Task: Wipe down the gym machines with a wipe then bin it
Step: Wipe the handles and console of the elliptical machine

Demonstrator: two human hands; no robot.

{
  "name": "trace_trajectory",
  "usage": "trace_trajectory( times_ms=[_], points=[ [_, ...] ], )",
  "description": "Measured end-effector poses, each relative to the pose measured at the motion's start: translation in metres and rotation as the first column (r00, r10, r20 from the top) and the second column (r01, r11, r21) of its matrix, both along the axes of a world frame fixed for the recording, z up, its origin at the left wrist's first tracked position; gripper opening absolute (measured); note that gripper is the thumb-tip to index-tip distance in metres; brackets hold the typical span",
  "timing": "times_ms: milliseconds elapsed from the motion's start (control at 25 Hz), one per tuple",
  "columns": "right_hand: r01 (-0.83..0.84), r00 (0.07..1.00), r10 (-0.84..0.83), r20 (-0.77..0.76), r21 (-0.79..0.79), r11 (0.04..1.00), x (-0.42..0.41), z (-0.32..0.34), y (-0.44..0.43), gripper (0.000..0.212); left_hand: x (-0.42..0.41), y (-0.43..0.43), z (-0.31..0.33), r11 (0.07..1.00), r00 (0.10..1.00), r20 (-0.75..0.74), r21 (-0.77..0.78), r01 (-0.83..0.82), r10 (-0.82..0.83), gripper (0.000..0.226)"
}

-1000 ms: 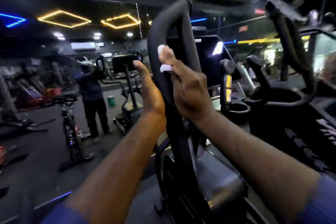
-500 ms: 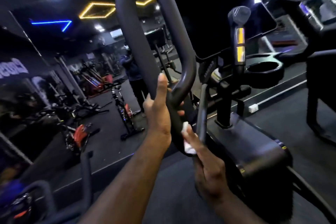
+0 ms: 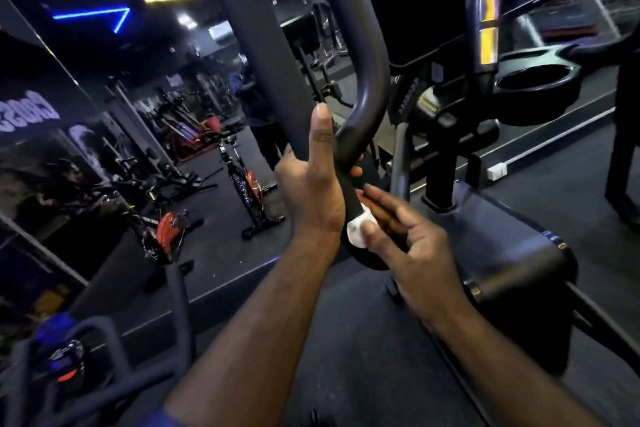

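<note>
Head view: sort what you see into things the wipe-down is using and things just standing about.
In the job: wipe; machine handle under the wipe; left hand gripping that handle; right hand pinching the wipe against it.
Standing about: spin bike; cup holder; person in the background.

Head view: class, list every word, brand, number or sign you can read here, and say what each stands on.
Nothing reads cleanly.
Wall panel: large pale letters, cut by the frame edge, too blurred to quote.
Machine column: small vertical lettering, too blurred.
</note>
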State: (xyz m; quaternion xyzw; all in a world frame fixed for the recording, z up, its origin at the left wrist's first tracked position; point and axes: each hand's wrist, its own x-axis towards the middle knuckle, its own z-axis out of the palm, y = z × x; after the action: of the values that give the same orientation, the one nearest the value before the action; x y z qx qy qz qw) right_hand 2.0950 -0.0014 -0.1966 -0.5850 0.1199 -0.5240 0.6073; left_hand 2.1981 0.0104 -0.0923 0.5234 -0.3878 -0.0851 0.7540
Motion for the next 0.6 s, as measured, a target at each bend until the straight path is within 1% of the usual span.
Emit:
trace_trajectory(
  times_ms=[40,80,120,160,200,240,280,320,400,440,480,520,560,600],
  points=[
    [-0.018,0.996,0.015,-0.084,-0.038,0.999,0.000,0.004,-0.004,0.050,0.000,0.001,0.002,1.000,1.000,0.005,-0.014,0.005,-0.005,0.072],
    [-0.020,0.985,0.004,-0.175,-0.089,0.996,0.000,0.007,-0.006,0.047,0.000,0.002,0.002,1.000,1.000,0.015,-0.022,0.002,-0.002,0.069],
    [0.005,0.963,-0.053,-0.265,-0.175,0.984,-0.001,0.010,-0.007,0.043,0.001,0.003,0.002,0.999,0.999,0.034,-0.035,-0.011,0.012,0.062],
    [0.040,0.933,-0.133,-0.334,-0.272,0.961,0.000,0.010,-0.007,0.039,0.001,0.002,0.002,0.999,0.999,0.051,-0.048,-0.014,0.016,0.050],
    [0.072,0.907,-0.200,-0.370,-0.333,0.940,-0.001,0.009,-0.005,0.039,0.000,0.002,0.002,0.998,0.998,0.060,-0.057,-0.005,0.009,0.035],
    [0.091,0.899,-0.225,-0.375,-0.341,0.936,0.001,0.008,-0.001,0.039,0.000,0.003,0.002,0.998,0.998,0.056,-0.062,0.019,-0.015,0.023],
    [0.111,0.891,-0.250,-0.379,-0.351,0.930,0.003,0.007,0.003,0.037,0.001,0.003,0.000,0.996,0.998,0.046,-0.074,0.054,-0.051,0.017],
    [0.130,0.881,-0.282,-0.380,-0.378,0.917,0.005,0.004,0.006,0.034,0.002,0.004,-0.003,0.991,0.995,0.036,-0.096,0.094,-0.091,0.016],
    [0.156,0.823,-0.369,-0.433,-0.451,0.878,0.002,-0.012,0.003,0.025,0.004,0.004,-0.005,0.981,0.989,0.024,-0.129,0.145,-0.143,0.014],
    [0.141,0.791,-0.388,-0.473,-0.477,0.868,-0.003,-0.021,-0.001,0.017,0.004,0.003,-0.005,0.977,0.986,0.029,-0.134,0.167,-0.165,0.013],
    [0.122,0.762,-0.403,-0.507,-0.498,0.858,-0.008,-0.031,-0.005,0.015,0.005,0.003,-0.005,0.974,0.983,0.036,-0.135,0.183,-0.179,0.014],
    [0.109,0.734,-0.424,-0.530,-0.525,0.844,-0.012,-0.038,-0.008,0.026,0.006,0.004,-0.007,0.974,0.982,0.039,-0.128,0.189,-0.185,0.019],
    [0.106,0.739,-0.435,-0.514,-0.549,0.829,-0.013,-0.043,-0.009,0.037,0.008,0.006,-0.011,0.973,0.980,0.036,-0.113,0.201,-0.198,0.025],
    [0.109,0.767,-0.411,-0.493,-0.531,0.840,-0.010,-0.041,-0.008,0.041,0.007,0.006,-0.016,0.971,0.976,0.020,-0.091,0.219,-0.218,0.034]
  ],
)
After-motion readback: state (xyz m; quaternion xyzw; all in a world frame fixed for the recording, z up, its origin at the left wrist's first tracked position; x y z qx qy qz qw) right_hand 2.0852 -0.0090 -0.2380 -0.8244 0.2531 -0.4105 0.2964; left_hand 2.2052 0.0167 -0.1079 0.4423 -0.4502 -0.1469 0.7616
